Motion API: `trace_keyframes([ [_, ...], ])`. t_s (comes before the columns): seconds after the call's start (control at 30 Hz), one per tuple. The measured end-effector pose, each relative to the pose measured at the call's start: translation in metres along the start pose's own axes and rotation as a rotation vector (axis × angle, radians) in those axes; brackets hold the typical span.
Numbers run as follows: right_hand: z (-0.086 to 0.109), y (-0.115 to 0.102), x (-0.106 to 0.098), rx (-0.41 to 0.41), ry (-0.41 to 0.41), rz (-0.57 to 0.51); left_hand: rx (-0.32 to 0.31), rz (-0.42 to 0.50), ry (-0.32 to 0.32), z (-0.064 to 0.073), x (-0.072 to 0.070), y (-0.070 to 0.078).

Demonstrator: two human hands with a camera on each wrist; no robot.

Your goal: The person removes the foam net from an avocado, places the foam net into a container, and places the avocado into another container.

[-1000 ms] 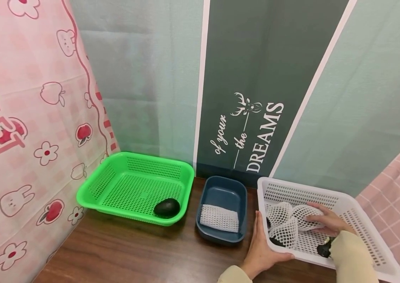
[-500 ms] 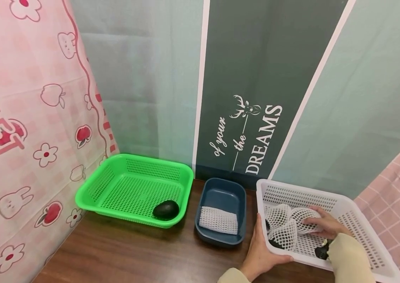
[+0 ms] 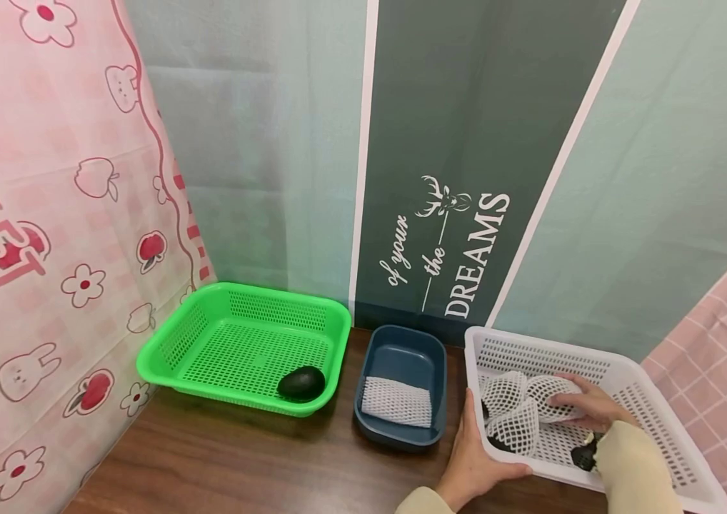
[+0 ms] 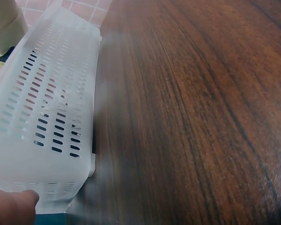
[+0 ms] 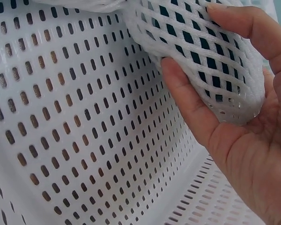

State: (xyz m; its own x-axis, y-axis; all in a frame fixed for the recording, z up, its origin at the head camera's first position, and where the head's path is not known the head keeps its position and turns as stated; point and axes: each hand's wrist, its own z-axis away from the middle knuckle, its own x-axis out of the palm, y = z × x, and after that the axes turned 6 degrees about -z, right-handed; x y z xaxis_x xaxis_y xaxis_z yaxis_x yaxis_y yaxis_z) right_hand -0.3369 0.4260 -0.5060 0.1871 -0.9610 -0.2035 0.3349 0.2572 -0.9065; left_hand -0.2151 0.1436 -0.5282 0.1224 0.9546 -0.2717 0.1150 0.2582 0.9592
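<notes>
In the head view, my right hand (image 3: 591,407) is inside the white basket (image 3: 653,492). It grips a dark avocado in a white foam net (image 3: 550,392). In the right wrist view, its thumb and fingers (image 5: 189,101) lie round the foam net (image 5: 234,61), and dark skin shows through the mesh. Two more netted fruits (image 3: 518,428) lie on the left, with black showing beneath. My left hand (image 3: 473,457) rests against the basket's front left corner, fingers straight along the side, thumb (image 4: 23,201) on the front wall.
A green basket (image 3: 209,300) at the left holds one bare black avocado (image 3: 301,384). Between the baskets stands a blue tray (image 3: 405,350) holding a flat foam net (image 3: 397,401). A dark, pale-tipped thing (image 3: 584,455) lies near my right sleeve. Cloth hangs behind and at both sides.
The head view has shifted slightly. My right hand's fingers have settled a little around the netted avocado. My left hand stays at the basket corner.
</notes>
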Motion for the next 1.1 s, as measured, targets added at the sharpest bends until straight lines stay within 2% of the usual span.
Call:
trace_keyframes([
  [0.13,0.003,-0.002,-0.002,-0.023,-0.003,0.020,0.001,0.009,0.004,0.001,0.001,0.001],
  [0.3,0.008,-0.009,-0.004,-0.038,0.033,0.054,-0.011,0.014,0.003,0.002,-0.001,0.003],
  [0.5,0.015,-0.013,-0.007,-0.055,0.025,0.026,-0.026,0.005,0.004,0.004,-0.003,0.007],
  [0.83,0.020,-0.015,-0.009,-0.072,0.068,0.070,0.021,-0.041,0.032,0.003,-0.006,0.009],
  [0.97,0.022,-0.020,-0.011,-0.100,0.075,0.091,0.034,-0.058,0.045,0.001,-0.011,0.015],
  [1.1,0.023,-0.025,-0.013,-0.134,0.072,0.088,0.054,-0.038,0.045,-0.002,-0.019,0.020],
])
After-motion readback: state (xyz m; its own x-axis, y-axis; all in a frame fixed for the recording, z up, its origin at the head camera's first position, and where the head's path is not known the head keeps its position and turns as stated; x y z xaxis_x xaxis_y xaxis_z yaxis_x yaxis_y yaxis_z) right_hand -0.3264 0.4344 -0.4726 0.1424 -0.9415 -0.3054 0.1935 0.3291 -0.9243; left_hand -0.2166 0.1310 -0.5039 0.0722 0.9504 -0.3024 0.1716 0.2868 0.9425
